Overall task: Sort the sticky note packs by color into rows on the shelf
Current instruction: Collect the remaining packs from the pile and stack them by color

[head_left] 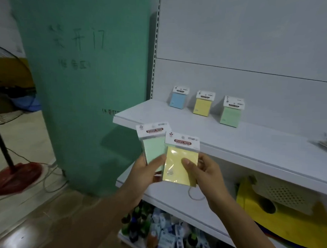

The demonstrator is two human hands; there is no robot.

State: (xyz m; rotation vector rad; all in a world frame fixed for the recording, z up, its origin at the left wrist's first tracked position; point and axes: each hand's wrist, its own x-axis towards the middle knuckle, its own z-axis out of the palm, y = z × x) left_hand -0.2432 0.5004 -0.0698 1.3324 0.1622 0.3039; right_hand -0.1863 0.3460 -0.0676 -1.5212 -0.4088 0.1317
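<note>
Now: two packs held, three rows begun

L hand (146,171) grips green pack (154,144), R hand (203,173) pinches yellow pack (180,161), before shelf (232,141) edge, prob. to compare colours. At shelf's back stand blue pack (177,100), shelved yellow pack (202,104), shelved green pack (230,115), apart; each likely heads a row. Held green's btm hidden behind yellow; blurred thing (325,145) at shelf's right end cut off.

My view: shop corner
Teal painted wall (75,120) beside white metal shelving unit (251,141); red-based pedestal fan (14,176) on tan floor (26,211)
</note>
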